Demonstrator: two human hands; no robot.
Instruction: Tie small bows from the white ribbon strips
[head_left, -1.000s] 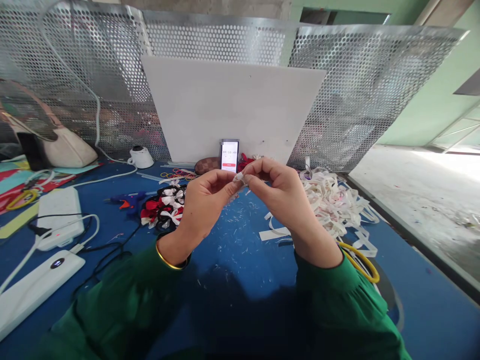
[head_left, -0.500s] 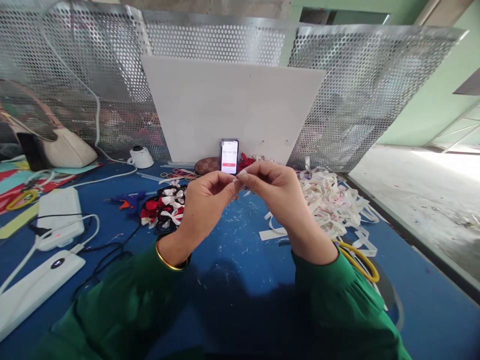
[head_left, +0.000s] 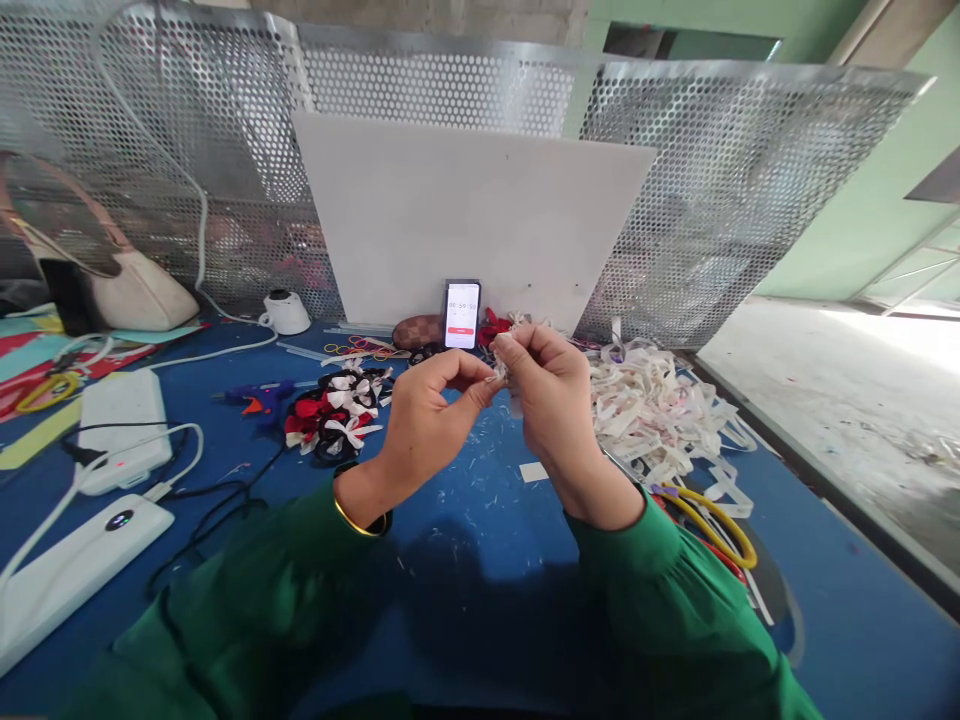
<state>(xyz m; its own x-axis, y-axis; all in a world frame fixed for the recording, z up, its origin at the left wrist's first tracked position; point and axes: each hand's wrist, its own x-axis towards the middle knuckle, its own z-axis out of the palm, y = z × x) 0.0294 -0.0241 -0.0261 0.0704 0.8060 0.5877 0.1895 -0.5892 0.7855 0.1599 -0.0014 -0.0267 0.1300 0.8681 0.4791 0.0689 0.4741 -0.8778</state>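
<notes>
A small piece of whitish ribbon (head_left: 500, 372) is pinched between both hands above the blue table. My left hand (head_left: 431, 415) holds its left side with thumb and index finger. On the other side, my right hand (head_left: 551, 400) grips it with the thumb on top; the fingers hide much of it. A heap of white ribbon strips (head_left: 652, 410) lies right of my right hand. Left of my left hand is a pile of red, black and white bows (head_left: 334, 412). A short white strip (head_left: 533, 472) lies flat below my right hand.
A lit phone (head_left: 461, 315) leans on a white board (head_left: 472, 210). At the left are a blue glue gun (head_left: 262, 395), cables, a white power strip (head_left: 124, 430) and a power bank (head_left: 82, 570). Yellow-handled scissors (head_left: 712, 525) lie at the right.
Both hands have shifted slightly right, with the ribbon piece now bunched and more visible between the fingertips. Less of the white strip on the table shows beside my right hand.
</notes>
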